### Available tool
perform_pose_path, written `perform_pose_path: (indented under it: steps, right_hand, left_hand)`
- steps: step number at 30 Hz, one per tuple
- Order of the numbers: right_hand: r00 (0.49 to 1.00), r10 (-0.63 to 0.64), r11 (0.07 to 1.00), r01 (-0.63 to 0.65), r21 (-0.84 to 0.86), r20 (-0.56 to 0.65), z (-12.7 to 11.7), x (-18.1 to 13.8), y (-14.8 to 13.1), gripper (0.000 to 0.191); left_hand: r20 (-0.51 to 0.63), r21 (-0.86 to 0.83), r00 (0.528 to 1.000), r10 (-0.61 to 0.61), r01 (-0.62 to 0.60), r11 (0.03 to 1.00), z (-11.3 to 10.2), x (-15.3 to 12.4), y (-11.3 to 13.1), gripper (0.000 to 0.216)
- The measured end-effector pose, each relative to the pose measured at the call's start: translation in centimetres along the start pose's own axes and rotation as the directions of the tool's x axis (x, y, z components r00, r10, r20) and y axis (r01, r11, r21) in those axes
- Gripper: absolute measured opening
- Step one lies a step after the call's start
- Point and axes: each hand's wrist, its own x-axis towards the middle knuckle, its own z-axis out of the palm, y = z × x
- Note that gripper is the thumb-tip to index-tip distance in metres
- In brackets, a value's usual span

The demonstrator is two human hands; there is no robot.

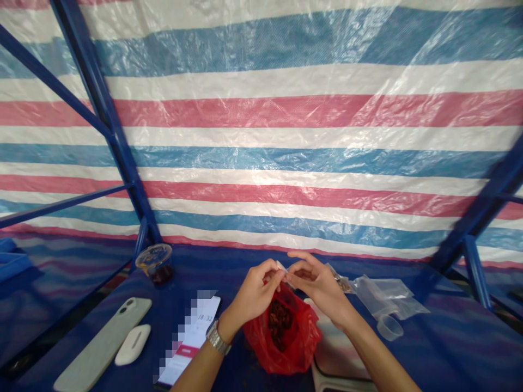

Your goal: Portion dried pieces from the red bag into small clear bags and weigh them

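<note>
My left hand point(258, 289) and my right hand point(317, 284) meet above an open red plastic bag point(298, 348). Thumb and fingers of both hands pinch a small whitish piece point(281, 267), possibly thin plastic; its kind is too small to make out. One finger of my right hand sticks out straight. Inside the bag lies a heap of dark reddish-brown bits point(279, 321). A metal watch point(218, 338) circles my left wrist. Partly under my right forearm is a pale flat box-like object point(339, 348), just right of the bag.
Left on the blue table stand a lidded cup of dark liquid point(157, 264), a phone point(104, 345), a white earbud case point(133, 344) and a lit phone point(190, 343). Right lie clear plastic bags point(384, 296) and a small clear cup point(389, 327). Blue frame posts point(118, 147) front a striped tarp.
</note>
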Motion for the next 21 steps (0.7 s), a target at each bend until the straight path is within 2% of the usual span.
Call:
perform_pose_path:
  steps: [3, 7, 10, 12, 14, 18, 21]
  right_hand:
    - [0.989, -0.088, 0.992, 0.076, -0.102, -0.118, 0.0, 0.0, 0.2, 0.042]
    - [0.979, -0.162, 0.967, 0.133, -0.217, -0.122, 0.0, 0.0, 0.2, 0.039]
    - [0.974, -0.164, 0.955, 0.116, -0.272, -0.158, -0.2, 0.1, 0.6, 0.042]
    - [0.976, -0.128, 0.953, 0.072, -0.296, -0.175, -0.4, 0.2, 1.2, 0.047]
    - [0.984, -0.068, 0.964, 0.022, -0.267, -0.164, -0.7, 0.4, 2.1, 0.053]
    - [0.998, 0.000, 0.989, -0.009, -0.150, -0.055, -1.3, 0.6, 2.8, 0.054]
    - [0.998, -0.036, 0.977, 0.025, -0.211, -0.049, -1.6, 0.6, 2.1, 0.048]
  left_hand:
    - [0.004, 0.052, 1.000, -0.014, 0.014, 0.999, 0.3, -0.1, -0.1, 0.020]
    - [-0.033, 0.116, 0.999, -0.031, 0.034, 0.993, 0.1, 0.1, -0.7, 0.016]
    - [-0.071, 0.016, 0.996, -0.047, 0.048, 0.999, -0.5, 0.4, -1.2, 0.014]
    - [-0.054, -0.062, 0.997, -0.052, 0.049, 0.997, -1.1, 0.5, -1.1, 0.013]
    - [0.010, -0.088, 0.999, -0.044, 0.045, 0.995, -1.5, 0.5, -0.7, 0.014]
    - [0.169, -0.060, 0.985, -0.029, 0.040, 0.997, -2.0, 0.1, 0.1, 0.018]
    - [0.103, 0.145, 0.995, 0.018, -0.033, 0.989, -2.7, 0.1, -0.2, 0.011]
